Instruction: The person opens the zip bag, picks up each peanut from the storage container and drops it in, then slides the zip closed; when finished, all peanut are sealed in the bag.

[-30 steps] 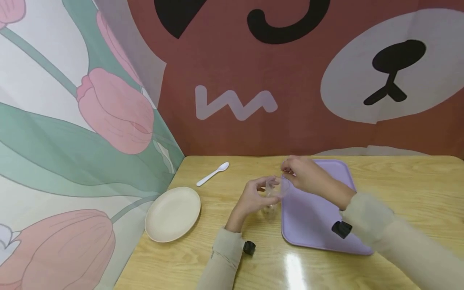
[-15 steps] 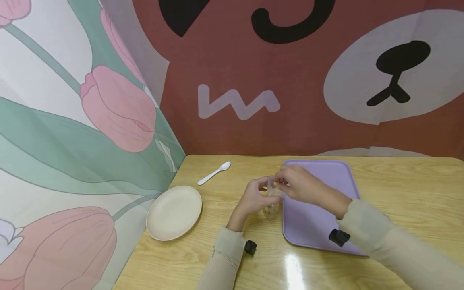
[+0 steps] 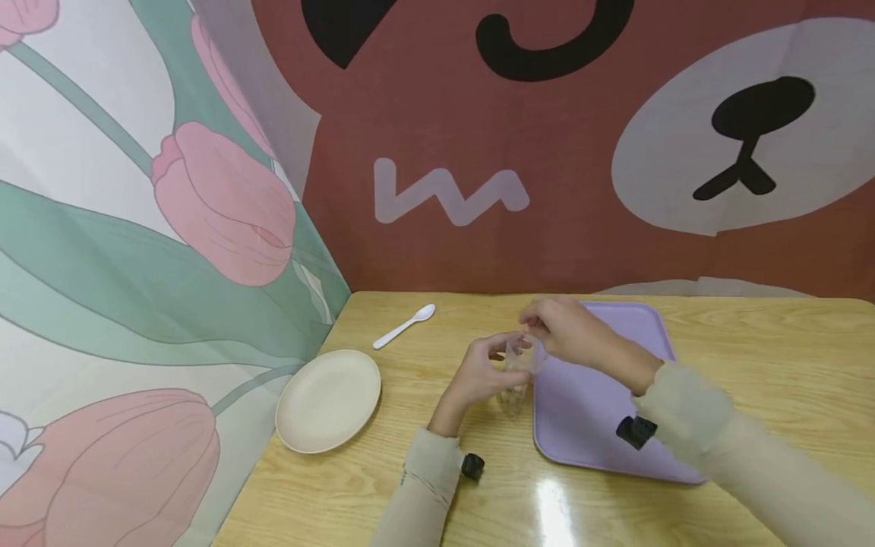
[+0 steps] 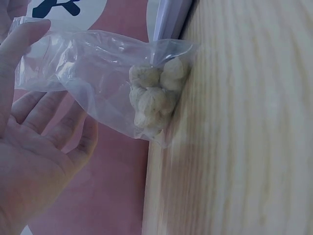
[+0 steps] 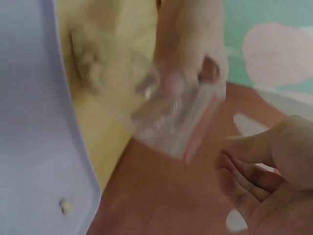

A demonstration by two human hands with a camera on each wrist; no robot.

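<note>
My left hand [image 3: 478,372] holds a clear zip-lock bag [image 4: 105,71] near its mouth, the thumb on one side and fingers on the other. Several pale, lumpy nut-like pieces [image 4: 154,95] lie in the bottom of the bag, which hangs down to the wooden table. The bag's mouth, with a red strip, faces my right hand [image 5: 279,181]. My right hand [image 3: 570,330] is just beyond the bag's mouth, over the tray's left edge, its thumb and fingertips close together. I see nothing between them. One small pale piece [image 5: 65,207] lies on the purple tray [image 3: 581,414].
A round cream plate [image 3: 328,403] sits on the wooden table [image 3: 424,410] at the left. Behind it lies a white plastic spoon [image 3: 403,327]. A printed curtain [image 3: 437,251] stands along the table's back and left edges.
My right hand moved left from the tray's edge to the bag's mouth, then drew back a little up and away from it. The left hand has kept hold of the bag.
</note>
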